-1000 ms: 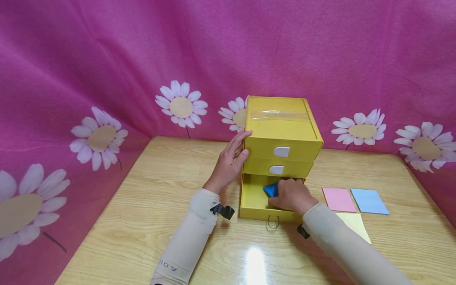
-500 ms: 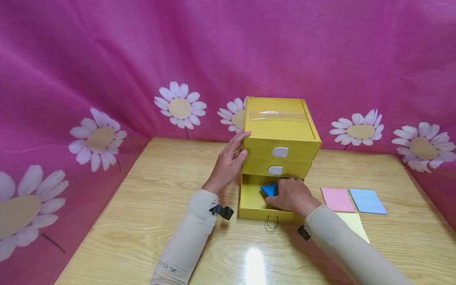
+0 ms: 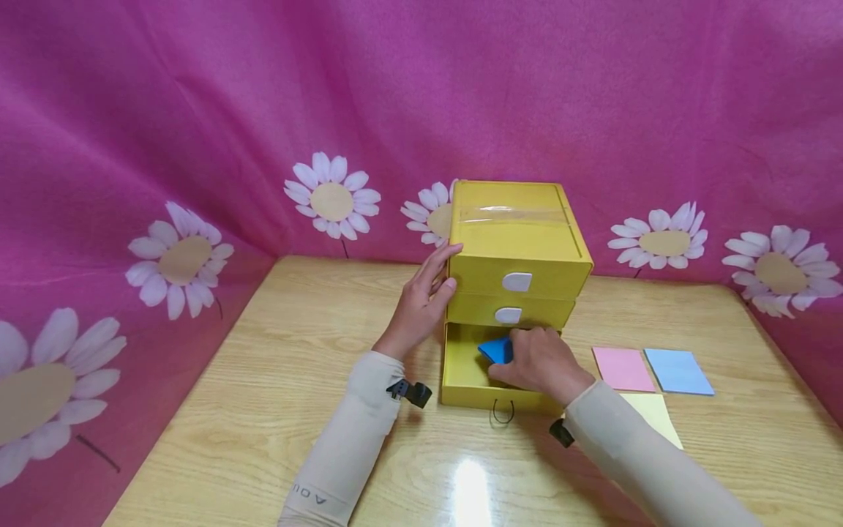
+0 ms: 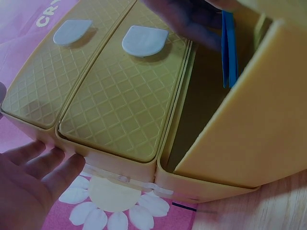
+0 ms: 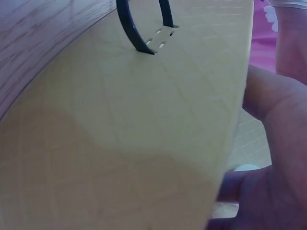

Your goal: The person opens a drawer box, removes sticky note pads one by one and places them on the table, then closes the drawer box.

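Observation:
A yellow three-drawer box [image 3: 520, 234] stands on the table, its bottom drawer [image 3: 461, 377] pulled out. My left hand [image 3: 418, 304] rests against the box's left side with the fingers extended; the left wrist view shows its fingertips [image 4: 72, 167] along the edge. My right hand [image 3: 543, 362] reaches into the bottom drawer and pinches a flat blue folded piece [image 3: 495, 350]. From the left wrist this blue piece [image 4: 229, 52] shows as two thin layers, upright above the drawer floor. Most of the right fingers are hidden behind the drawer front [image 5: 144, 120] in the right wrist view.
A pink square pad [image 3: 623, 369], a light blue one [image 3: 679, 371] and a pale yellow one [image 3: 655, 417] lie right of the box, the yellow partly under the right forearm. A black loop handle [image 3: 503, 412] sticks out in front. A pink flowered cloth [image 3: 395, 88] hangs behind.
The right hand and the blue piece have shifted slightly left within the drawer. The left hand stays against the box. The whole view has drifted a little.

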### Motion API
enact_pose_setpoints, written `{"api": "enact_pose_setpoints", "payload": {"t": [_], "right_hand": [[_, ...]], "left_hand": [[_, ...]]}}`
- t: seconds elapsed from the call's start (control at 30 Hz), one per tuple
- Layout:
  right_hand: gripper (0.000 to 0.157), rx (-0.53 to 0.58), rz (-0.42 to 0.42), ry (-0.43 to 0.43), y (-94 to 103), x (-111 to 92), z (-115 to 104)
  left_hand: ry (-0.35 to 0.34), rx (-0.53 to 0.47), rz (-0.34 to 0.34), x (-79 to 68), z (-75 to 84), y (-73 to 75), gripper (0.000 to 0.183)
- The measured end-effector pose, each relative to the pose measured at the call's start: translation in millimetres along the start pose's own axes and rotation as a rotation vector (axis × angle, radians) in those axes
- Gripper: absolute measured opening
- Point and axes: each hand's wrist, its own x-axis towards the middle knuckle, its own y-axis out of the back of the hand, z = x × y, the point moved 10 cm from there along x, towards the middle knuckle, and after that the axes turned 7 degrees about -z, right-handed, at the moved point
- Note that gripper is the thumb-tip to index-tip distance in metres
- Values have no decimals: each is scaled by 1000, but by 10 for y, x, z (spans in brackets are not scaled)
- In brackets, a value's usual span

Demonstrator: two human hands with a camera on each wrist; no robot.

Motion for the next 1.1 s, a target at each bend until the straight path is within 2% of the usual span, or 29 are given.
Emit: {"api": "enact_pose_setpoints", "payload": {"t": [0.27,0.47,0.57,0.83,1.1], "right_hand": [[42,15,-3,4,32,-27,-15],[42,35,-5,5,66,-65,-17],[41,44,1,14,88,-95,-25],[41,57,47,51,166,-172,-29],[46,48,91,68,236,-273,6]], "left_hand": [[3,-22,4,1,26,5,47],[18,-34,-3,-30,295,48,46],[15,-29,-6,-38,366,65,46],[-25,-14,8,-2,70,14,47],[-9,-4,0,-1,23,1,47]]}}
